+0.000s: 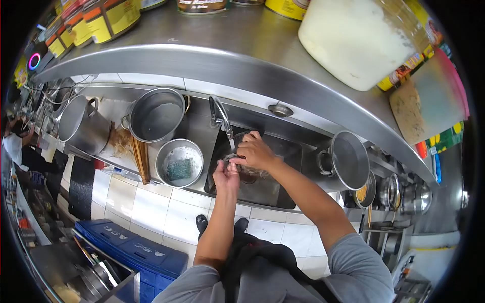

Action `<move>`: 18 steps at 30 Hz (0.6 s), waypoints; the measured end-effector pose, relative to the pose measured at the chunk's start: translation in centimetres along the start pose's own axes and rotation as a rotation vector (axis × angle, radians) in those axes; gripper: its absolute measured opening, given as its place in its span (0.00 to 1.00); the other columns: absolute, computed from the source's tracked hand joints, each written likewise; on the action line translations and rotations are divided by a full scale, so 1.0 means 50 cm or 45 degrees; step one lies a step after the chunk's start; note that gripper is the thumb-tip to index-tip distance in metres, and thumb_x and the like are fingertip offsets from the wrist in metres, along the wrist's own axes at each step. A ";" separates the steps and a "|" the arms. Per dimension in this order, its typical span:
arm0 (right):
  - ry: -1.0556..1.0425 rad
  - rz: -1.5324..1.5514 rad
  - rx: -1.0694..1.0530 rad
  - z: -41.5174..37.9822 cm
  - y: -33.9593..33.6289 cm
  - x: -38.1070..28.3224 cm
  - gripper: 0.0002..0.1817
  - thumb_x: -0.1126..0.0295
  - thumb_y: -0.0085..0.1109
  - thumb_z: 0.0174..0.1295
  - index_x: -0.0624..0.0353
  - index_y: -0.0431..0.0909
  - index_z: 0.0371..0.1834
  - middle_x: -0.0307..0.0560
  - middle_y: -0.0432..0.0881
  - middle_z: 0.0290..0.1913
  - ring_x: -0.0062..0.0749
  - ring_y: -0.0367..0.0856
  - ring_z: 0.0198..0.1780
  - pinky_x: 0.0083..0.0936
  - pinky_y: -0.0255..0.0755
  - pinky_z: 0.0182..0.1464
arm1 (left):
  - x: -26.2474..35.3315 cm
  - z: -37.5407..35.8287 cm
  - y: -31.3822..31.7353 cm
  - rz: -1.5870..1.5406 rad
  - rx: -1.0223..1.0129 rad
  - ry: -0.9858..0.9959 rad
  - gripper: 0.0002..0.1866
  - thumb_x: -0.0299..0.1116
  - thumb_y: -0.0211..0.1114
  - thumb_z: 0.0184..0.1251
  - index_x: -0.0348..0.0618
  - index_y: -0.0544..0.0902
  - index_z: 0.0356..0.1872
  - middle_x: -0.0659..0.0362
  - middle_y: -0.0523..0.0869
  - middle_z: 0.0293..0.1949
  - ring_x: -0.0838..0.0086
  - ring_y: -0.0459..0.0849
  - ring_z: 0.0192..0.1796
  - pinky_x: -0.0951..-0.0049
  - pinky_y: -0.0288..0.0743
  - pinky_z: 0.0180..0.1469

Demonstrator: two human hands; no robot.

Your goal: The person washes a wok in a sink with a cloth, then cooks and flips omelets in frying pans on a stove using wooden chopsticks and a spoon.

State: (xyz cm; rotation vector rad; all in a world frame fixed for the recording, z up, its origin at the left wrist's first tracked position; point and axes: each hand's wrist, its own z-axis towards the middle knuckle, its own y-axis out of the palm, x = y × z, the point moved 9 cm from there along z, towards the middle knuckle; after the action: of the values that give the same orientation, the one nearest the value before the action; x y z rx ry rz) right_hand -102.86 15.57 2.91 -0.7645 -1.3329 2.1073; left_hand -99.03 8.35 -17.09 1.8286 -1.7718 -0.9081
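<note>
Over the metal sink [283, 194], my left hand [227, 174] and my right hand [255, 151] meet just below the mouth of the faucet [222, 118]. Water runs from the faucet down onto the fingers. Both hands are closed, with fingertips pinched together around a small dark, shiny thing [232, 157] that I cannot make out. Something clear and crinkled, or splashing water, shows around my right hand. Left of the sink stands a metal bowl [198, 174] with a green scouring pad [179, 169] and suds in it.
Large pots stand left [156, 96] and right [349, 161] of the sink. Above runs a steel shelf [217, 35] with tins and a big white-filled container [358, 43]. A blue lidded box [134, 247] is behind me on the left. Another person [30, 151] is at far left.
</note>
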 end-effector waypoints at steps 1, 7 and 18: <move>0.009 -0.024 -0.035 0.009 0.010 0.007 0.23 0.48 0.62 0.58 0.54 0.82 0.15 0.37 0.78 0.21 0.34 0.72 0.38 0.40 0.59 0.56 | -0.001 0.014 0.009 -0.018 -0.004 0.005 0.11 0.31 0.53 0.75 0.31 0.75 0.45 0.47 0.83 0.46 0.57 0.82 0.51 0.60 0.79 0.59; 0.182 -0.152 0.038 -0.010 0.033 0.005 0.20 0.53 0.61 0.60 0.57 0.83 0.19 0.41 0.81 0.25 0.36 0.76 0.43 0.43 0.60 0.61 | -0.010 0.038 0.010 -0.029 -0.003 -0.054 0.08 0.27 0.52 0.74 0.32 0.75 0.44 0.47 0.83 0.44 0.56 0.84 0.49 0.60 0.82 0.55; 0.630 -0.214 -0.235 -0.358 -0.026 -0.107 0.11 0.60 0.60 0.60 0.55 0.78 0.28 0.43 0.81 0.28 0.36 0.79 0.41 0.45 0.60 0.66 | -0.123 -0.195 -0.109 0.488 -0.313 -0.334 0.10 0.24 0.58 0.70 0.37 0.78 0.49 0.53 0.84 0.50 0.63 0.82 0.55 0.60 0.75 0.64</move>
State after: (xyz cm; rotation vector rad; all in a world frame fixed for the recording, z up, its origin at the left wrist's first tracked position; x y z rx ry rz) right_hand -86.38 23.46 -1.27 -1.1204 -1.2676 1.5439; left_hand -88.06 13.59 -13.27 1.2062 -1.9708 -1.1831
